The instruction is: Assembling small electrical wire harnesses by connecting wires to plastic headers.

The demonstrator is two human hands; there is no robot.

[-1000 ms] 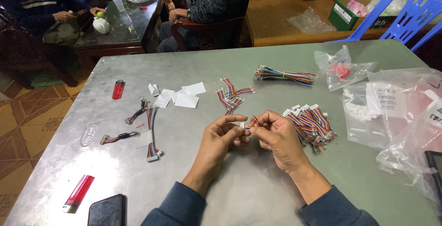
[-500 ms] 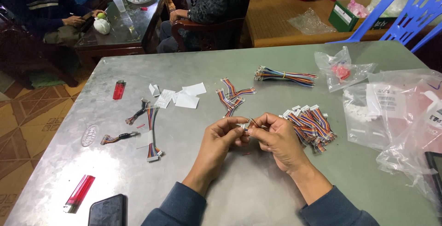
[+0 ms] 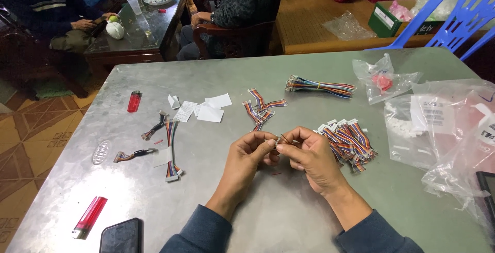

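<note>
Hands meet over the near middle of the grey worktop (image 3: 289, 83): the left hand (image 3: 251, 156) and right hand (image 3: 309, 157) each pinch with a narrow fingertip grip one small white connector (image 3: 275, 141) between them. Just right lies a heap of multicoloured ribbon cables (image 3: 348, 142); farther left, loose cable pieces (image 3: 170, 147) and paper slips (image 3: 203, 108).

A home living room used as a workshop: carved wooden armchairs (image 3: 234, 36) and a glass tea table (image 3: 139, 31) beyond the hands, wire bundles (image 3: 319, 85) on the grey tabletop (image 3: 221, 72).
</note>
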